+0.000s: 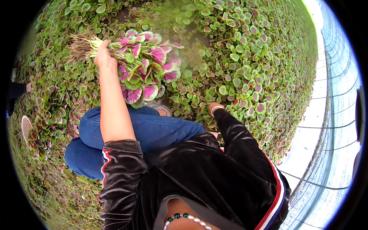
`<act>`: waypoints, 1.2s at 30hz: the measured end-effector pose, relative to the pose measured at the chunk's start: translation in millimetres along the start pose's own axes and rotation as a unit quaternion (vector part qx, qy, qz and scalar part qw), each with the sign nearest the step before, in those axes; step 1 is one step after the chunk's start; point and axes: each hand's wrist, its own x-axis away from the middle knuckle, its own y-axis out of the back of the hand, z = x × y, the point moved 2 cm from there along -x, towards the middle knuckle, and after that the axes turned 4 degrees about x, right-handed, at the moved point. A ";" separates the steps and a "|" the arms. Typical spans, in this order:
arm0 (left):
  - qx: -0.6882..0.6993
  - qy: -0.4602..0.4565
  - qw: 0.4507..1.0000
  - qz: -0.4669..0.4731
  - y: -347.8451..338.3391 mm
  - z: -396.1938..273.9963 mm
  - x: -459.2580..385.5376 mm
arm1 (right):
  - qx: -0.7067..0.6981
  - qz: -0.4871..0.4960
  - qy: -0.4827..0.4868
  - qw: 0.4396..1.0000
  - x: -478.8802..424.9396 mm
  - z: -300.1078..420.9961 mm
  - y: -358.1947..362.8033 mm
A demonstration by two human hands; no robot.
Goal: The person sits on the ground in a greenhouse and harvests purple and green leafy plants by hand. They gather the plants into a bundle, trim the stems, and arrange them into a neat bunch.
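Note:
My left hand (pixel 105 56) is closed around the stems of a large bunch of red-and-green amaranth (pixel 151 67). The bunch lies sideways in the grip: pale stems and soil-brown roots (pixel 82 47) stick out to the left, and broad green leaves with magenta centres spread to the right. My right hand (pixel 215 107), with a white bangle at the wrist, reaches down among the low amaranth plants (pixel 238 86) to the right of my knees. Leaves hide its fingers, so I cannot tell whether it grips a stem.
Bent legs in blue jeans (pixel 138 126) and a light shoe (pixel 161 107) are beneath the bunch. Heaped amaranth (pixel 53 106) lies at left, beside a pale perforated object (pixel 26 128). Part of another person (pixel 17 90) shows at the left rim. Translucent sheeting (pixel 339 95) curves along the right.

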 end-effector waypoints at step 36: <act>-0.004 0.183 0.925 0.333 -10.1 55.0 54.6 | -0.315 -0.404 0.382 0.769 159.0 103.5 331.4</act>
